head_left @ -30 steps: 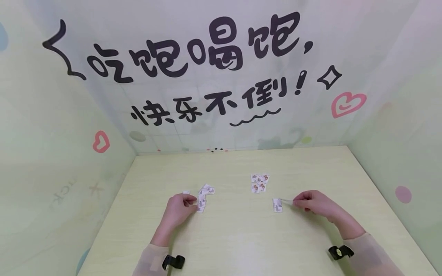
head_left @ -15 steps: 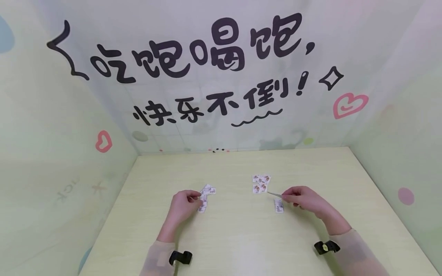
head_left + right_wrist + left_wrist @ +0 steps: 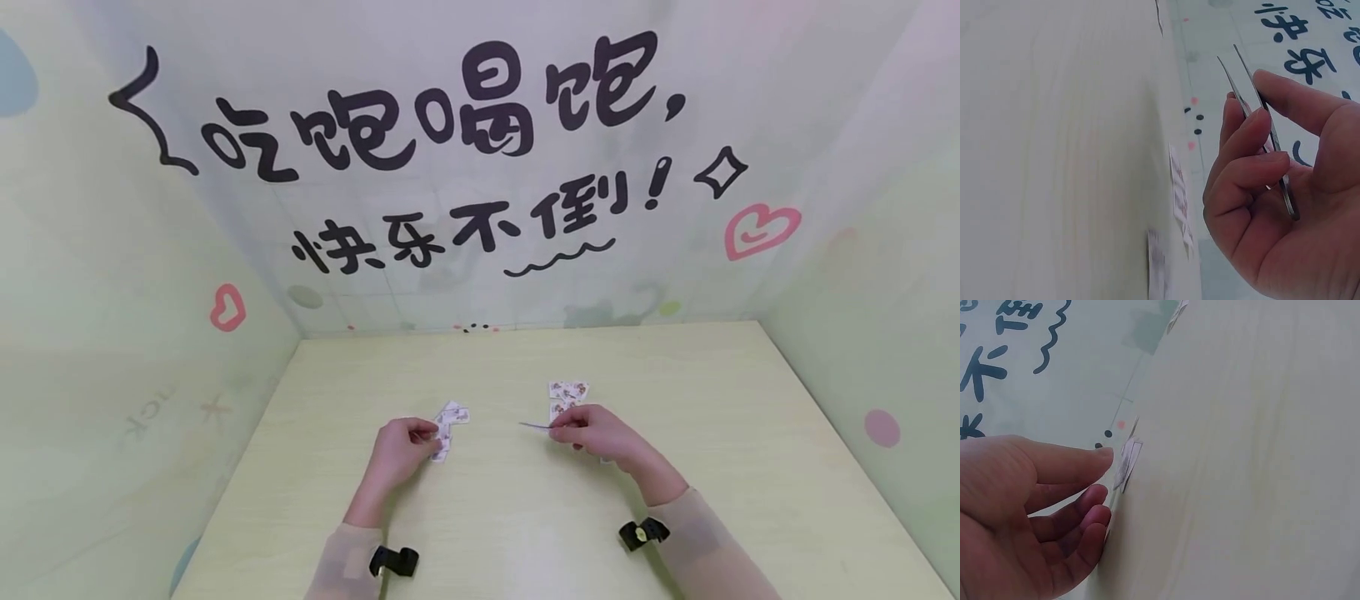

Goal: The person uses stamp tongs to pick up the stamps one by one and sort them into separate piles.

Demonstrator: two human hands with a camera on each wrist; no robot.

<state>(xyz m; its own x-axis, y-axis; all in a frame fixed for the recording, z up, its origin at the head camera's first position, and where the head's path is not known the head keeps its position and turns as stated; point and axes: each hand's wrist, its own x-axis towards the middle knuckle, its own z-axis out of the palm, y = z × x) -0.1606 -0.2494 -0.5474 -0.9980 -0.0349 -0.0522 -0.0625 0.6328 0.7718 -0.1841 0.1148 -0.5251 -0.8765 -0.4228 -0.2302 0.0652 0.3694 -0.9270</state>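
My right hand [image 3: 588, 433] holds slender metal tweezers [image 3: 534, 426], tips pointing left above the table. In the right wrist view the tweezers [image 3: 1289, 201] lie across the curled fingers, their two tips apart with nothing between them. My left hand [image 3: 407, 444] is at an overlapping group of small printed paper pieces [image 3: 455, 414], thumb and fingertips right at its left edge. The left wrist view shows the left hand [image 3: 1060, 506] with loosely bent fingers and nothing pinched. Behind the right hand lies a second group of printed pieces [image 3: 567, 389], partly covered by it.
One more paper piece [image 3: 606, 461] shows only its lower edge below the right hand. The pale wooden table [image 3: 495, 517] is bounded by a back wall [image 3: 420, 300] with large black lettering, and by side walls left and right.
My right hand, holding the tweezers, has moved left from beside the single right-hand piece to in front of the back right group. The left hand has shifted slightly right over the left group.
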